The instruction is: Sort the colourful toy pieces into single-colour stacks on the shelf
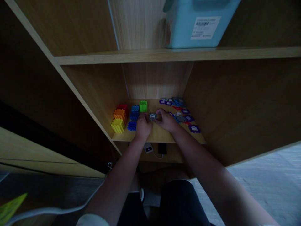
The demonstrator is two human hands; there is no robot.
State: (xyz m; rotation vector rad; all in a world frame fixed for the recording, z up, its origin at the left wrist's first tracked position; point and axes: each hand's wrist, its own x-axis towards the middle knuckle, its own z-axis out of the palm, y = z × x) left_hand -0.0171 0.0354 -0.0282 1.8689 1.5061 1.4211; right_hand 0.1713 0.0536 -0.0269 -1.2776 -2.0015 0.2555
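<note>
Between my two hands, just above the middle shelf (162, 135), is a small grey notched tile (152, 116) with a pale marking. My left hand (144, 124) grips its left side with closed fingers, and my right hand (166, 119) pinches it from the right. Left of my left hand stand stacks of notched tiles: blue (134, 115), darker blue (132, 126), yellow (118, 125), orange (120, 114) and red (124, 108). A green stack (143, 106) sits just behind it. Beyond my right hand lie loose purple tiles (194, 128) and grey tiles (181, 118), some overlapping.
A light-blue bin (199, 25) with a label stands on the upper shelf (150, 57). Below the middle shelf lie a small white device (148, 147) and a black item (162, 148) with a white cable. Wooden side panels (240, 106) enclose the shelf.
</note>
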